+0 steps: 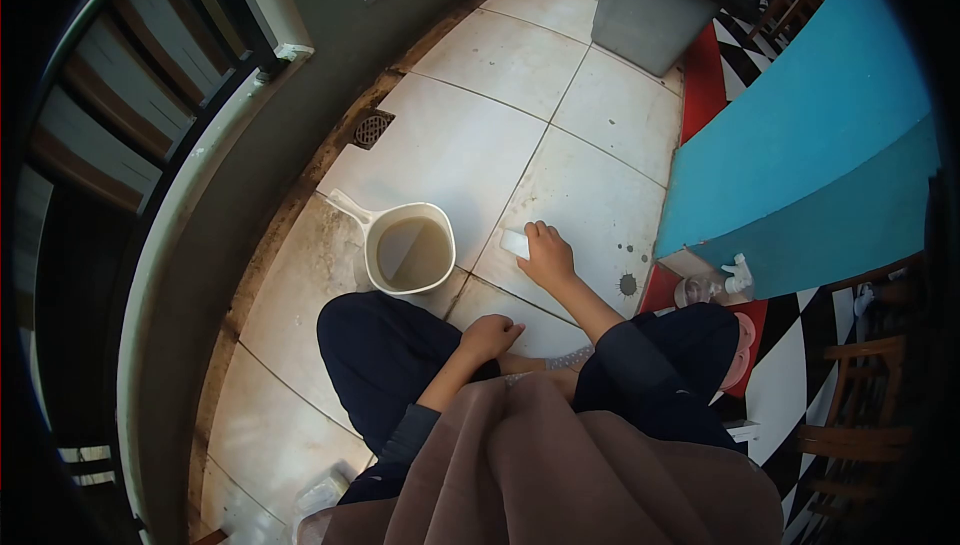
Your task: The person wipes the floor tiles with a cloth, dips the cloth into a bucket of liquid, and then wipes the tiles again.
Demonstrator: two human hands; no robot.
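White block: (pixel 515 243) on or just above the tiled floor (pixel 480 160); gripped in the fingers of the right hand (pixel 550 257)
Left hand: (pixel 492 337) at the block's 6 o'clock, by the crossed legs; fingers loosely curled in
Dipper: (pixel 412 250) at 9 o'clock, upright, cloudy water inside; handle towards its 10
Drain: (pixel 373 129) at the dipper's 11 o'clock
Grey bin: (pixel 650 10) at the block's 1 o'clock
Spray bottle: (pixel 739 277) at 3 o'clock, beside the blue panel (pixel 800 155)
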